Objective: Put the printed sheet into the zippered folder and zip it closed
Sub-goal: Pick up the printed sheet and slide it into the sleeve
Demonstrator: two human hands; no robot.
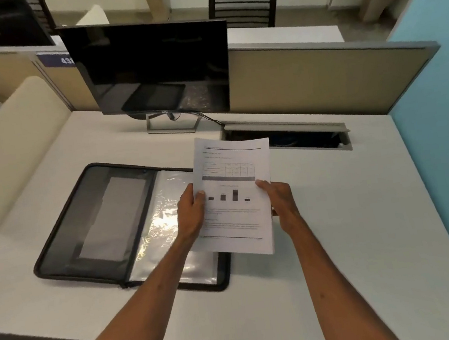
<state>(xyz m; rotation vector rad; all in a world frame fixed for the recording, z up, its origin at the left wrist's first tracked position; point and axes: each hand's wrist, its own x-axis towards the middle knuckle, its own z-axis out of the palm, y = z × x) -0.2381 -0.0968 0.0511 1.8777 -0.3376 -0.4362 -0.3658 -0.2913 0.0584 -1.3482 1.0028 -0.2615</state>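
Black monitor [152, 65] stands behind zippered folder [90, 221]; held printed sheet [238, 219] overlaps it.

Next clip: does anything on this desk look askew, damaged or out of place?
Nothing is spilled or damaged. One oddity: the cable hatch at the back of the desk, beyond the printed sheet held by the left hand and right hand, stands open. The clear sleeve in the open zippered folder looks wrinkled.

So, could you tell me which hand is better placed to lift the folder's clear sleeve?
Probably left: the left hand holds the printed sheet directly over the clear sleeve, while the right hand grips it beyond the edge of the zippered folder.
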